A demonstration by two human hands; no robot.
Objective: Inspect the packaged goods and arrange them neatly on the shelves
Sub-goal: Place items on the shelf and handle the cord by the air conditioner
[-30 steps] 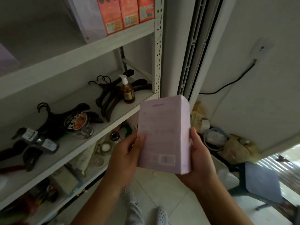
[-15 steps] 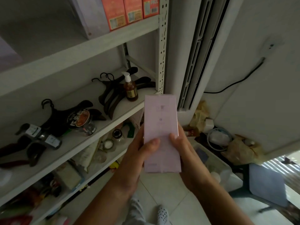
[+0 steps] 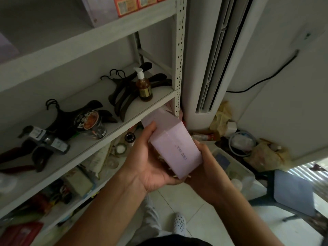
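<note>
A: Hands first?

B: Left hand point(image 3: 150, 166) is palm up and cupped under the pink box point(image 3: 174, 144), thumb hooked over its upper left edge. Right hand point(image 3: 207, 173) holds the near lower end; its fingers are mostly hidden under the box. Both are holding, neither is free.

A: What changed?

B: The box orientation. A second ago it stood upright with the broad barcode face to the camera. Half a second ago the narrow side was showing. Now it's tipped over, with an end panel carrying a small printed code facing up. Three faces in a second, so I judge this as the inspect step, likely the code check.

A: Where's the box?

B: In the air in front of the person, far end close to the front edge of the middle shelf point(image 3: 79, 153), not resting on it. Some pale straw-like bits show under it; can't tell what they are.

A: Placement?

B: Not started. The middle shelf has hangers point(image 3: 122, 96) and a pump bottle point(image 3: 143, 87). The upper shelf point(image 3: 106, 31) has orange boxes point(image 3: 126, 5) lined up, so packaged goods probably go there. It needs righting before it goes in.
</note>
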